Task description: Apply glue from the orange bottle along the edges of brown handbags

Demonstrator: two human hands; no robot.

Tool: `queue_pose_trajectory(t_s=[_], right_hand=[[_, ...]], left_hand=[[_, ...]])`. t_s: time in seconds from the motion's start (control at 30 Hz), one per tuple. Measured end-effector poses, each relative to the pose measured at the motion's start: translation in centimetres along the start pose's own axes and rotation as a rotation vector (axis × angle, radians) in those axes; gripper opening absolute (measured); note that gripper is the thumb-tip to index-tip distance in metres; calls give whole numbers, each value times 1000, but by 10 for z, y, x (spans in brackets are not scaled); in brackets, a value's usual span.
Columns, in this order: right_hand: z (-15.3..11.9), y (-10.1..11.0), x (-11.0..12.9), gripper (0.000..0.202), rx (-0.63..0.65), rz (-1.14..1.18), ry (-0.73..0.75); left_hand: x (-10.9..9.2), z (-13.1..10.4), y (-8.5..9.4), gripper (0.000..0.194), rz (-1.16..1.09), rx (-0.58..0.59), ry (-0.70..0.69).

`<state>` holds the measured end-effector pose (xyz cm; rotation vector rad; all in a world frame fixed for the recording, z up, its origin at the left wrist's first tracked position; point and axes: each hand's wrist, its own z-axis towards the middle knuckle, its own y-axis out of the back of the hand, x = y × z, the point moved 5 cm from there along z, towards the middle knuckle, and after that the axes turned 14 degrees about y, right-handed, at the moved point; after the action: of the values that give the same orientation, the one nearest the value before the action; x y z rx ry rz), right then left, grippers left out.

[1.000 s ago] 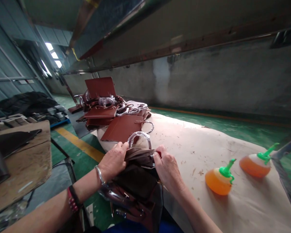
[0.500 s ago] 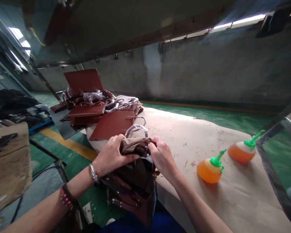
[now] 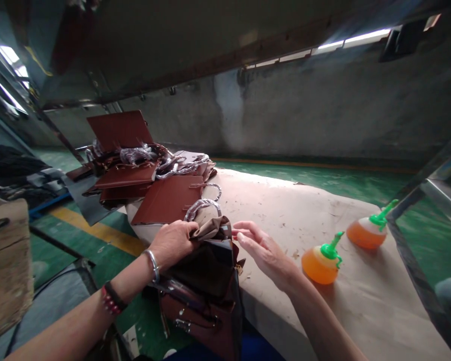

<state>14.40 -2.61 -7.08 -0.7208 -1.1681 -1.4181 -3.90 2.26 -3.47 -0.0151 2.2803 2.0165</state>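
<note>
A reddish-brown handbag (image 3: pixel 206 321) sits low in front of me at the table's near edge, its mouth spread and its dark inside showing. My left hand (image 3: pixel 175 244) grips the brown lining (image 3: pixel 210 228) bunched at the bag's upper rim. Just right of that rim, my right hand (image 3: pixel 261 248) has its fingers stretched out and apart, holding nothing. Behind the bag's mouth, a plastic-wrapped handle (image 3: pixel 205 204) arches up.
Several brown bag pieces (image 3: pixel 126 175) with wrapped handles pile up at the table's left end. Two squeeze bottles of orange liquid (image 3: pixel 319 265) (image 3: pixel 366 233) stand right on the paper-covered table (image 3: pixel 270 200). A dark beam (image 3: pixel 210 40) hangs overhead.
My right hand has let go of the lining and drawn off to the right, its fingers opening. My left hand keeps its grip on the lining. The view has shifted slightly.
</note>
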Motion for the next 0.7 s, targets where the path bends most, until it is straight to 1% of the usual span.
queue_pose_trajectory(t_s=[0.07,0.13,0.2,0.27,0.33,0.4,0.53,0.6,0.7], right_hand=[[-18,4,-8,35,-38,-64,-2],[-34,1,-19,37,-38,-133,-8],[-45,-6,-27,27,-6,-194,-1],[-50,-9,-28,9,8,-259,9],[-50,-9,-20,14,9,-304,6],[-47,-8,-6,17,20,-299,0],[-39,-9,21,13,33,-230,41],[-36,-11,26,12,13,-212,64],[-34,-16,21,14,-36,-174,42]], left_hand=[[2,0,-1,17,-20,23,7],[3,-2,-2,19,-23,26,15],[3,-4,0,20,-28,11,13],[3,-5,1,22,-28,-2,1],[2,-6,2,24,2,-9,-3],[-1,-8,3,23,68,-24,-15],[-9,-16,5,18,233,-79,-72],[-12,-21,7,19,275,-94,-85],[-14,-26,9,19,286,-119,-97]])
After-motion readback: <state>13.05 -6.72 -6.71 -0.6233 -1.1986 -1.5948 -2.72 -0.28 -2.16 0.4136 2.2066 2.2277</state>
